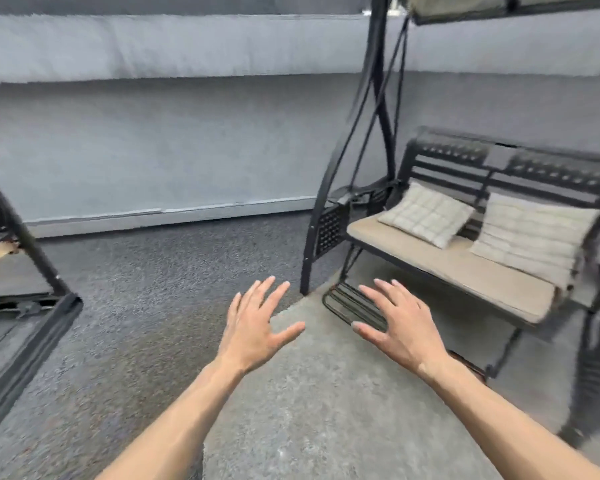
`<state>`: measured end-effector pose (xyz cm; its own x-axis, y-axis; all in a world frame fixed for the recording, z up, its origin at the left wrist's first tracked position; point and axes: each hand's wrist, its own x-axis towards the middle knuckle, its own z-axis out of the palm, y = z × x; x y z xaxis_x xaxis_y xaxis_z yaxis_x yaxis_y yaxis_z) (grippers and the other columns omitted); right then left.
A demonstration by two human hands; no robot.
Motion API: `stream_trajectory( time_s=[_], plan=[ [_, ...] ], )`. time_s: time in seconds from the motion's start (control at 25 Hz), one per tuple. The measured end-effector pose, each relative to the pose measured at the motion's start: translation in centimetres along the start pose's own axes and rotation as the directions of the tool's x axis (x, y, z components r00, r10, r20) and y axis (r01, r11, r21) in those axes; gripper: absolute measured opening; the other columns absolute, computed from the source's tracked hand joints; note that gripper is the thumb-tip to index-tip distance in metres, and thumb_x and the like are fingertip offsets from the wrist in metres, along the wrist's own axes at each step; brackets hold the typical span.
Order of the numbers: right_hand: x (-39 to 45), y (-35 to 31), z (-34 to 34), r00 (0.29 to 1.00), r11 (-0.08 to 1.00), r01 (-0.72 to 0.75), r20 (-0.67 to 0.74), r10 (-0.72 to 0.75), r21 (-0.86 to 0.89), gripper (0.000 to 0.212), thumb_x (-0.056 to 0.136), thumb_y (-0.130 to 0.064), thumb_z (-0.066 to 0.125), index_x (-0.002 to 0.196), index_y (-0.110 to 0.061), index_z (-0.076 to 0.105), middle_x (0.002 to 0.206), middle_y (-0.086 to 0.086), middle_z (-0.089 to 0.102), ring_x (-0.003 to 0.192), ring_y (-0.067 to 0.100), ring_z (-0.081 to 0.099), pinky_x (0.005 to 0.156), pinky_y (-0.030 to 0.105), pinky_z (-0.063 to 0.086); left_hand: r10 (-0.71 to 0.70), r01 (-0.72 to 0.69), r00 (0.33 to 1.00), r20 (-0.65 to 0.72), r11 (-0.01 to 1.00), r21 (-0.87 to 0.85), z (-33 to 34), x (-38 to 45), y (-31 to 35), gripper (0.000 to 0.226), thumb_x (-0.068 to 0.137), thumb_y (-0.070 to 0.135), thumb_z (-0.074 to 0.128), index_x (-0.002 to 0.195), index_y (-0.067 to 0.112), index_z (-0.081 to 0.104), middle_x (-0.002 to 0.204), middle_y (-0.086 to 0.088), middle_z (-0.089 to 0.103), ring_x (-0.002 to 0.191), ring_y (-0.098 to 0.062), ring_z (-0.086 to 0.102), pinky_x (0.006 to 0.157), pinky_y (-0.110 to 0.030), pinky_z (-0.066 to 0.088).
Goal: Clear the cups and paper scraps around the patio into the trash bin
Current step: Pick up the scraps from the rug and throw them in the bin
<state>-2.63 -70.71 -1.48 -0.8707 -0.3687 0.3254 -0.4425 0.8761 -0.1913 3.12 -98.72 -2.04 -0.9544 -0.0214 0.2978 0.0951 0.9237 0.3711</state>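
Cups and paper scraps, and the trash bin meant for them, do not show anywhere in your head view, so where they lie cannot be told from it.

Your left hand [253,327] is held out in front of you, palm down, its fingers [262,292] spread wide and straight and holding nothing. Your right hand [400,327] is held out beside it in the same way, fingers [387,292] fanned wide and holding nothing. The two hands are near each other but apart, thumbs pointing inward. Both forearms are bare.

Beneath your hands lies a light grey rug [309,393]; to its left the floor [136,289] is darker and speckled. A grey wall [170,140] with a pale strip along its base runs across the back.

To your right stands a black metal swing bench [499,174] hung in a dark frame [378,116], with a canopy edge at the top. Its seat carries a beige cushion [447,265], and two pale checked pillows lean against the slatted back: one [426,213] toward the left end, the other [537,233] further right. A low footrest of dark bars [354,303] sits under the seat's front, just behind your right hand in the view.

At the left edge you see part of another dark frame [32,289]; it is blurred.
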Motion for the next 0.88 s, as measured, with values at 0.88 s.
stream_trajectory(
  time_s=[0.88],
  plan=[
    [-29.6, 23.9, -12.2, 0.319, 0.276, -0.94, -0.235, 0.918, -0.199, 0.073, 0.079, -0.077, 0.038, 0.144, -0.046, 0.025, 0.155, -0.008, 0.024, 0.145, 0.016, 0.011, 0.113, 0.042, 0.019, 0.916, -0.756, 0.324, 0.238, 0.402, -0.517, 25.9, 10.4, 44.4, 0.084, 0.075, 0.084, 0.033, 0.148, 0.044, 0.024, 0.16, 0.01, 0.02, 0.148, -0.013, 0.011, 0.12, -0.044, 0.005]
  ],
)
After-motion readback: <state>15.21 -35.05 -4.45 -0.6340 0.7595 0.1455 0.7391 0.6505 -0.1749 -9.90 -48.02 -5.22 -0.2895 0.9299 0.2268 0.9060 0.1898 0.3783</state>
